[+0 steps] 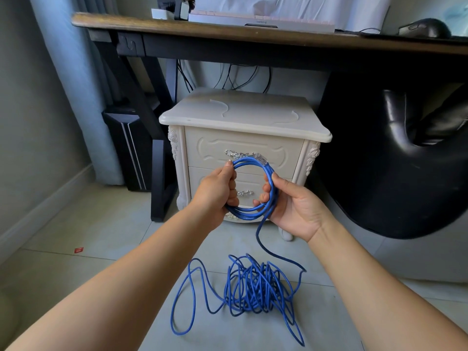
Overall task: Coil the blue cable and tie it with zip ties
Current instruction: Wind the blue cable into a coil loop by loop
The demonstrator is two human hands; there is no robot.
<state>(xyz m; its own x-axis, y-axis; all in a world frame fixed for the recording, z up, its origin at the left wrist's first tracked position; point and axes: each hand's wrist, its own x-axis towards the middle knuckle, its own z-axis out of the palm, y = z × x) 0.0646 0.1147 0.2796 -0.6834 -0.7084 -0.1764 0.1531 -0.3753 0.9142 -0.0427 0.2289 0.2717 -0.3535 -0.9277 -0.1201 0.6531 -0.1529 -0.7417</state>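
We see the blue cable (249, 216) in two parts: a small round coil (269, 173) held up in front of a cream nightstand (243, 117), and a loose tangled heap (255, 287) on the tiled floor (101, 249) below it, in from the floor's near edge and between our two forearms. One strand drops from the bottom of the coil and curves down into the heap. The left hand (217, 191) grips the left side of the coil, its fingers curled tightly round the bundled turns and the thumb lying along the top. The right hand (293, 211) is turned palm towards us and holds the right side, fingers wrapped round the turns from behind and the thumb pressed on the front of them. A clear plug (262, 159) at the cable's end sticks up from the top of the coil, just above the right thumb. On the nightstand's top lie two pale curved strips (217, 107); we cannot tell what they are. Behind the nightstand stands a dark wooden desk (228, 34) with a keyboard (260, 21) and a black mouse (425, 27) near its front edge. A black chair (395, 173) fills the right side, and a small red scrap (78, 250) lies on the floor well to the left of the heap.
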